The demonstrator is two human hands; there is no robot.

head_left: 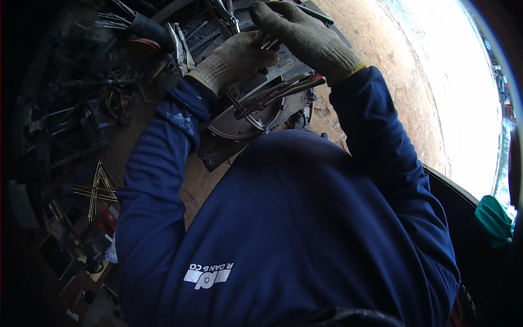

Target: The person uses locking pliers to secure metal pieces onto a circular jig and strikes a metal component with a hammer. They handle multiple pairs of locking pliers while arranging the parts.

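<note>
Both my hands wear grey-beige knitted work gloves and meet over a cluttered dark work surface at the top. The fingers of my left hand (235,60) are curled around small, thin metal pieces (267,41), whose kind I cannot make out. My right hand (305,39) reaches across just above them, its fingers stretched out toward the left. Whether it touches the pieces is hidden. Beside my left wrist lie locking pliers (181,48), and a second pair of locking pliers (224,17) is farther up. Below my hands sits a long dark metal tool (280,94) with a reddish end.
A dark tube (148,28) holding several thin rods lies at the upper left. Under the long tool is a curved metal rim (234,134). Thin yellowish rods (96,191) lie crossed at the left. Brown ground (376,49) stretches right; a green cloth (493,219) hangs at far right.
</note>
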